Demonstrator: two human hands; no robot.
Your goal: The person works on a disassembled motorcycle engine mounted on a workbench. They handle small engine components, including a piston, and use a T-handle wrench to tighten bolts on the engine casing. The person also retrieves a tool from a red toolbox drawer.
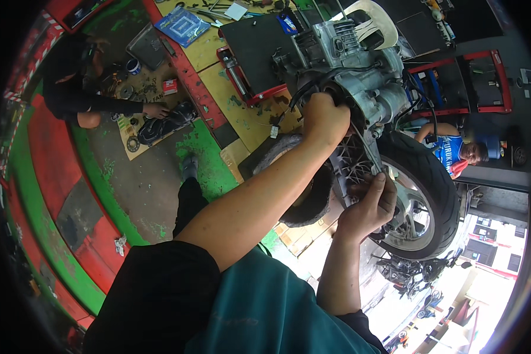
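My left hand has its fingers curled inside the round opening of a grey metal engine, beside a black hose; what it grips is hidden. Lower and to the right, my right hand has fingers curled on the edge of the long, ribbed transmission case, which runs down from the engine. A tyred wheel with a silver rim stands just right of that hand. Behind my left forearm sits a dark, rough ring-shaped object, partly hidden.
A co-worker in black handles parts on cardboard at left. A red-edged bench holds tools and a black tray. Another person in blue is at right. A motorcycle stands beyond the wheel.
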